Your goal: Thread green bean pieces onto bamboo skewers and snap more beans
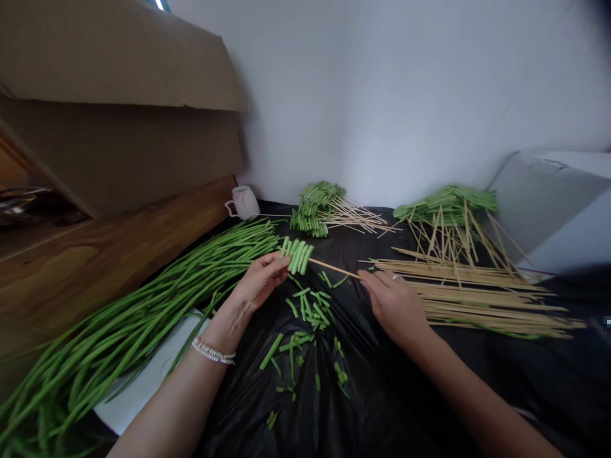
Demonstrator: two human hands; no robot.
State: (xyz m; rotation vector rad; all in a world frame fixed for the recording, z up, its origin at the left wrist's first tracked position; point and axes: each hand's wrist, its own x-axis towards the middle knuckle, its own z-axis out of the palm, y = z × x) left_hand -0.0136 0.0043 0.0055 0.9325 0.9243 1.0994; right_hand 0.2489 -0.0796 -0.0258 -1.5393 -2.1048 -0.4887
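My left hand (pixel 260 280) is closed on a row of short green bean pieces (pixel 296 254) threaded on a bamboo skewer (pixel 334 268). My right hand (pixel 394 302) pinches the bare end of that same skewer. Loose cut bean pieces (pixel 308 312) lie scattered on the black plastic sheet (pixel 363 394) below both hands. A pearl bracelet circles my left wrist, and a ring shows on my right hand.
Long uncut green beans (pixel 143 318) lie piled at the left. Bare skewers (pixel 482 296) are heaped at the right. Two stacks of finished bean skewers (pixel 317 210) (pixel 449 203) sit at the back by the wall. A white cup (pixel 244 201) and cardboard box (pixel 119 95) stand at the left.
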